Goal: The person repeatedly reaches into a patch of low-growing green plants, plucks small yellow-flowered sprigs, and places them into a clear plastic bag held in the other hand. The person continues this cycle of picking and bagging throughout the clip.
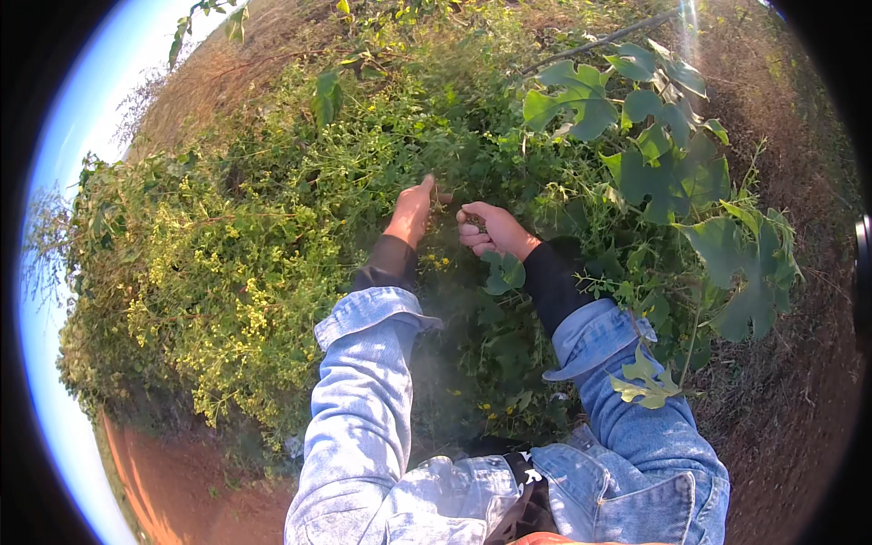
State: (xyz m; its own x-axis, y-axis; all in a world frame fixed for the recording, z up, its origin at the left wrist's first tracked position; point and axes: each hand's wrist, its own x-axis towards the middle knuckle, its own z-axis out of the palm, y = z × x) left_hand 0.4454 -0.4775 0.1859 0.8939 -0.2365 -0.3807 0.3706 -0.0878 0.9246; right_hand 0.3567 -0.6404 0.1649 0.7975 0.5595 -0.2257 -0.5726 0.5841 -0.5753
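Both my hands reach into a dense green bush with small yellow flowers (252, 300), in rolled-back denim sleeves over dark cuffs. My left hand (412, 208) is among the stems, thumb pointing up and away; its other fingers are partly hidden by foliage, so whether it grips anything is unclear. Just to its right, my right hand (492, 228) has its fingers curled in with the thumb against them, around small greenish bits too small to identify. A lobed leaf (504, 272) lies just below my right wrist. Small yellow flowers (436, 261) show below and between the hands.
Large lobed leaves (671, 170) on a branching plant stand at the right, close to my right forearm. A bare branch (603, 42) slants across the upper right. Dry brown grass (770, 136) lies beyond. Reddish bare soil (197, 490) shows at the lower left.
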